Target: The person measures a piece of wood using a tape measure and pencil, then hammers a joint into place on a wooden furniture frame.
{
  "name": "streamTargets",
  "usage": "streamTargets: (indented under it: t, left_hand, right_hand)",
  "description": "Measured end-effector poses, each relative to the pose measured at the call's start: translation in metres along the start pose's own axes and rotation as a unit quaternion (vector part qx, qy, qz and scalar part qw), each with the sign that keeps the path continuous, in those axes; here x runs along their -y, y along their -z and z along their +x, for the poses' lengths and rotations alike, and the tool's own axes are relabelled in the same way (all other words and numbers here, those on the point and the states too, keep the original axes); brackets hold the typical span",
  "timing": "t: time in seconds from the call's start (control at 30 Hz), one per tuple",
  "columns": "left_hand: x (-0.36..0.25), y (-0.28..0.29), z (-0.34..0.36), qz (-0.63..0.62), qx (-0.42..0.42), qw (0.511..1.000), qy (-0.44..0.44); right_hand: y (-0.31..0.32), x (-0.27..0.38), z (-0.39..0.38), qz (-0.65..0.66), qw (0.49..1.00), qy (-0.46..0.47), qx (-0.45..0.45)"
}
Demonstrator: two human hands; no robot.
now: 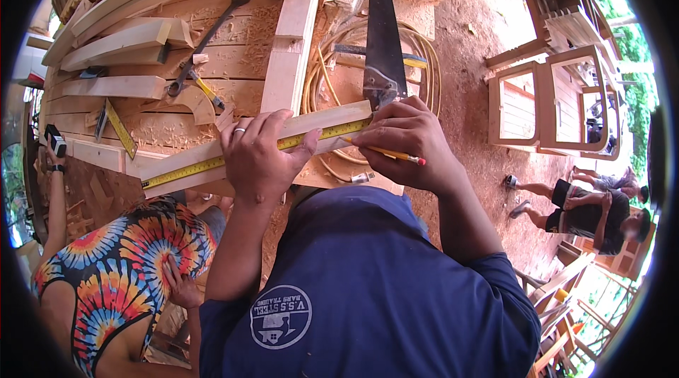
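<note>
Yellow tape measure (212, 163) along a wooden slat (177, 160) at frame centre, left hand (260, 155) pressing it flat, right hand (404, 139) pinching a pencil (390, 154), handsaw (382, 38) above.

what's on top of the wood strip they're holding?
A yellow tape measure lies along the wood strip. The left hand presses it down, hiding the tape beneath; the right hand holds a pencil.

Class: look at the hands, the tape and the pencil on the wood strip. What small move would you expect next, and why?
Probably a short pencil stroke across the wood strip: the left hand presses the yellow tape flat along it, and the right hand holds the pencil beside the tape.
</note>
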State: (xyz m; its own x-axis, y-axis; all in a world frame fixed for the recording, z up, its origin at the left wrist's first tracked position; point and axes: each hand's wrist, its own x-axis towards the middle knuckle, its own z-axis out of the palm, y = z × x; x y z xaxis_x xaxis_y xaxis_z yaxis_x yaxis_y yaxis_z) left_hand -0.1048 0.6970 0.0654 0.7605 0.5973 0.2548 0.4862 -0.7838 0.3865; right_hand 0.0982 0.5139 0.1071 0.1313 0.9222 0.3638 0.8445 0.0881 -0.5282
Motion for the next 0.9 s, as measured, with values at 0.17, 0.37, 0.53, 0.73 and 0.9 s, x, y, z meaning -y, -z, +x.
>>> streamTargets:
  t: [0.17,0.37,0.53,0.73,0.9]
  left_hand:
    - [-0.0006,0.0008,0.0007,0.002,0.006,1.0,0.001]
    - [0.0011,-0.0015,-0.0007,0.003,-0.004,1.0,0.0]
    - [0.0011,-0.0017,-0.0015,0.006,0.0,1.0,0.001]
    - [-0.0001,-0.0015,-0.0021,0.009,-0.002,1.0,0.002]
    - [-0.0001,-0.0015,-0.0028,0.001,0.004,1.0,0.01]
  right_hand:
    - [-0.0011,-0.0005,-0.0004,0.003,1.0,-0.005,-0.002]
    - [0.0014,-0.0005,-0.0012,0.005,1.0,0.005,0.007]
    - [0.0006,0.0012,-0.0018,0.01,1.0,-0.017,0.005]
    - [0.0011,0.0017,-0.0022,0.012,1.0,-0.015,0.007]
    - [0.0046,0.001,-0.0024,0.012,1.0,-0.004,0.008]
